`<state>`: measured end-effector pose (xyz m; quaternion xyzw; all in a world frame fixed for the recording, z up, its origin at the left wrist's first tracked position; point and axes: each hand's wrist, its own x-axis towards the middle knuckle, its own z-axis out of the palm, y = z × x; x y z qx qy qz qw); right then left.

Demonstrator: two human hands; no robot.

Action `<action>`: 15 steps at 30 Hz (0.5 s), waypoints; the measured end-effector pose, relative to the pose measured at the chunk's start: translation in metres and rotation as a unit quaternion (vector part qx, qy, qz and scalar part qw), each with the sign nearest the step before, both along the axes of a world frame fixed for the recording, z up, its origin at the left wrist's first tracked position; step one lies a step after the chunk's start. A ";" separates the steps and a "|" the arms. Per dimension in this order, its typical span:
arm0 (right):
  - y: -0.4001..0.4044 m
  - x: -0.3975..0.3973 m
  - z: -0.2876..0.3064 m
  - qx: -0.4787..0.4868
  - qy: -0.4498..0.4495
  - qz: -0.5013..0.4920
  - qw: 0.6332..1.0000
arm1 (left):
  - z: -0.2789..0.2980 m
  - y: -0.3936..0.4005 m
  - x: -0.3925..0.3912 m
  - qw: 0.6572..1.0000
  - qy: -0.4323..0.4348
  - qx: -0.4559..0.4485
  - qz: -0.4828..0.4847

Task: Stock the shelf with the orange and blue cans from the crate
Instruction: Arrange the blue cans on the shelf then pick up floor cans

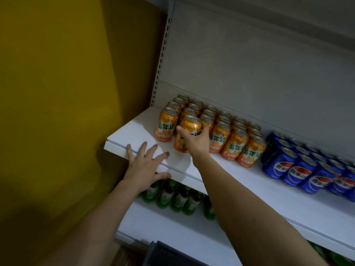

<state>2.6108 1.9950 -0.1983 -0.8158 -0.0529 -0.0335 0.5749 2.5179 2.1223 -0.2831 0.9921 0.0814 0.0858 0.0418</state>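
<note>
My right hand [196, 141] grips an orange can [187, 129] that stands at the front of the white shelf [134, 131], in the gap between the leftmost orange can [166, 125] and the rest of the front row. Several rows of orange cans [226, 131] fill the shelf's left part. Blue cans [299, 169] stand in rows to their right. My left hand [146, 162] rests flat on the shelf's front edge, fingers spread, holding nothing. A dark crate [169, 254] shows at the bottom edge.
Green bottles [178, 198] line the lower shelf under my arms. A yellow wall [67, 93] borders the shelving on the left, beside a perforated upright [160, 64]. The grey back panel [249, 64] rises behind the cans. Bare shelf lies left of the orange cans.
</note>
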 end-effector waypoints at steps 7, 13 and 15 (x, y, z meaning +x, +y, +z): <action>0.026 0.035 -0.013 -0.041 -0.007 -0.046 0.998 | -0.004 0.004 0.002 1.000 -0.001 -0.002 0.004; 0.019 0.037 -0.023 -0.037 0.003 -0.040 0.998 | -0.001 0.002 0.000 1.000 0.018 -0.005 0.006; 0.009 0.029 -0.026 -0.009 0.032 -0.005 0.999 | 0.003 0.002 0.000 0.999 0.033 -0.011 0.010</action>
